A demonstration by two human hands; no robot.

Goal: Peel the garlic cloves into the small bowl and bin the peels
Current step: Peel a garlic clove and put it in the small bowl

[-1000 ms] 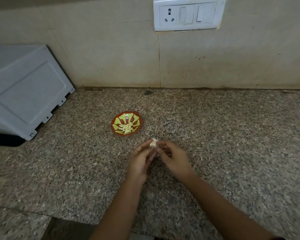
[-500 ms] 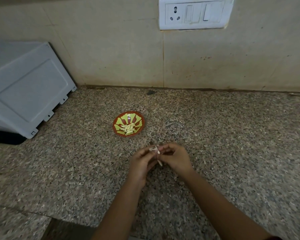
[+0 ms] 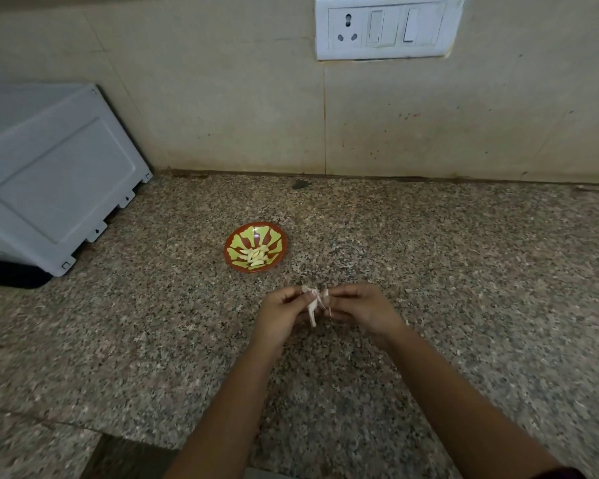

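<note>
The garlic clove [image 3: 312, 310] hangs above the tabletop [image 3: 464, 271], held between the two hands just in front of the small bowl [image 3: 234, 238]. Its pale body points downward, with loose papery skin at its upper end. The left hand [image 3: 282, 314] pinches that upper end with thumb and curled fingers, knuckles turned outward. The right hand [image 3: 362, 305] meets it from the other side, its fingertips clamped on the same end. Both forearms reach in from the near edge and converge at the clove. The bowl sits on the tabletop with peeled cloves [image 3: 256, 255] heaped inside. A grey appliance [image 3: 49, 181] stands far left, and a switchboard [image 3: 384, 27] is on the wall.
</note>
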